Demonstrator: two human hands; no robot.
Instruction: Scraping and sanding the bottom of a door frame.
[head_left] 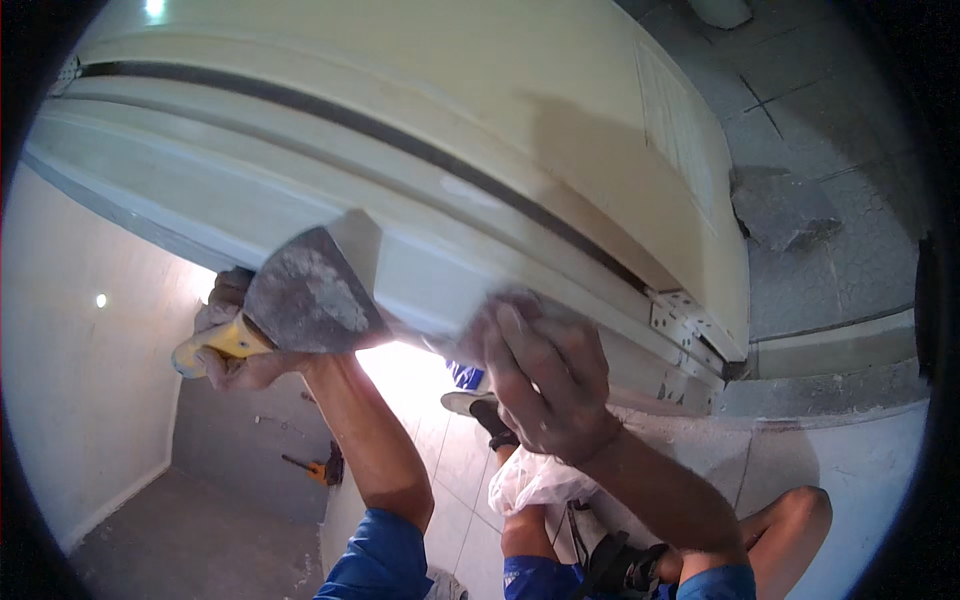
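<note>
My left hand [225,365] is closed round the yellow handle of a putty knife [315,290]. Its wide, dark blade carries pale smears and stands up in front of the white door frame [420,270]. Further right, my right hand [550,375] has its fingers curled against the lower edge of that frame. Its fingertips are smeared by motion, and whatever they may hold is hidden. Beyond the frame lies a cream door panel [400,60], with a dark gap running between the two.
Perforated metal plates [690,330] sit at the frame's right end. A grey block [785,208] rests on the dark tiles at right. Below are a clear plastic bag [535,482] by my legs and an orange-and-black tool [320,468] by the grey wall.
</note>
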